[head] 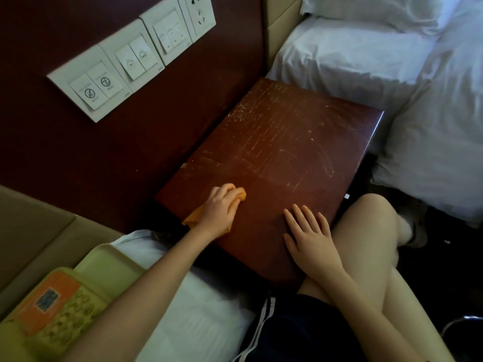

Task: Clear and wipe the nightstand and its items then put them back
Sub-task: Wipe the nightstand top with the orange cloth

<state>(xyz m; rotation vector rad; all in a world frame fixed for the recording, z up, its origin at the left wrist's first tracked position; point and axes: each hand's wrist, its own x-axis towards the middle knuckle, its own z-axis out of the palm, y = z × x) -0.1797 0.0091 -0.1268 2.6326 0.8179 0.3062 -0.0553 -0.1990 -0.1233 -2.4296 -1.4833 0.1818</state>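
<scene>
The dark red-brown nightstand [282, 142] fills the middle of the head view, its top bare and marked with pale scratches and streaks. My left hand [219, 207] grips a bunched orange cloth [241, 193] and presses it on the top near the wall-side front corner. My right hand [311, 236] lies flat, fingers straight, on the top by its front edge. A yellowish telephone [55, 307] with an orange label lies on the bed at lower left, next to a pale green tray [109, 259].
White bedding [366, 48] and a pillow lie right of the nightstand. Another white bed [193, 314] sits at the lower left under my arm. Wall switches and a socket [136, 56] are mounted on the dark panel behind. My bare knee [371, 212] touches the stand's front.
</scene>
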